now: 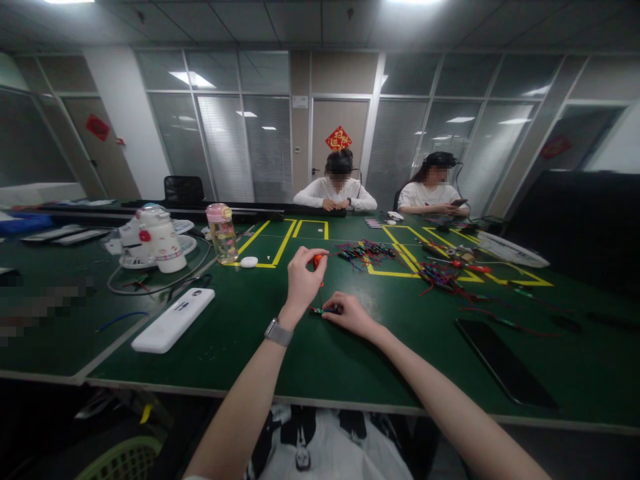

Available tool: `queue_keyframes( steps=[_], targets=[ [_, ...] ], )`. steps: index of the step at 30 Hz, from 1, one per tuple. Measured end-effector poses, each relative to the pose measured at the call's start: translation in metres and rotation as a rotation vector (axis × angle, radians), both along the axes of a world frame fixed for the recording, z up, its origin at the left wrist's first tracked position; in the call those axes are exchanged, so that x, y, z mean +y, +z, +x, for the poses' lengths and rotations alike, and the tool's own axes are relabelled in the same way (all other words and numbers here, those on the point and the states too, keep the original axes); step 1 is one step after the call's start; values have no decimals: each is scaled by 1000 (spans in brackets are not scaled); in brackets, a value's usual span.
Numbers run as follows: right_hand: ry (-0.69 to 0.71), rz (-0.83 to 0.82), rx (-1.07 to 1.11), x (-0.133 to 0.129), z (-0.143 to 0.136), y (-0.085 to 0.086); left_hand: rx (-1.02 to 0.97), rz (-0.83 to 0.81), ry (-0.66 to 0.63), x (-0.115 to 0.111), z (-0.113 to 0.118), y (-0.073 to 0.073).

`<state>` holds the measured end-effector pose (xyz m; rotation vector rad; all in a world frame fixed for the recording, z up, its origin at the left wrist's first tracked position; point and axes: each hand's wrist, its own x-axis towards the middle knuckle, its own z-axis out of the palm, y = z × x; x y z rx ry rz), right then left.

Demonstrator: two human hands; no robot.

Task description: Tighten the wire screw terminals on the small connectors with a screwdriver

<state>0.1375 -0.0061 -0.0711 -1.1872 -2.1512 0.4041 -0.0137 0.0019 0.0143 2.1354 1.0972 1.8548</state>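
Note:
My left hand (302, 279), with a grey watch on the wrist, is closed around the orange-red handle of a screwdriver (317, 261). The screwdriver stands nearly upright, its thin shaft pointing down at a small green circuit board (317, 311) on the green table. Whether the tip touches the board is too small to make out. From the right, my right hand (353, 315) pinches the board with its fingertips, which cover part of it. Just beyond both hands lies a pile of small boards with red and blue wires (367, 253).
A second wire pile (443, 275) and a black phone (505, 363) lie to the right. On the left are a long white case (174, 321), a pink-lidded bottle (223, 233), a white round case (249, 263) and a white flask (167, 243). Two people sit across the table.

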Motion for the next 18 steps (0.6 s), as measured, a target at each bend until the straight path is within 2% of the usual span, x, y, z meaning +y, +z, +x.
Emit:
queue_keyframes(
  steps=[4,12,18],
  targets=[
    [-8,3,-4,1,0,-1,-20,-14,41,0,0,-1],
    [-2,8,-5,1,0,-1,-1,-44,-140,-3,5,-3],
    [-5,-5,-10,-1,0,2,13,-17,-114,-5,5,-1]
  ],
)
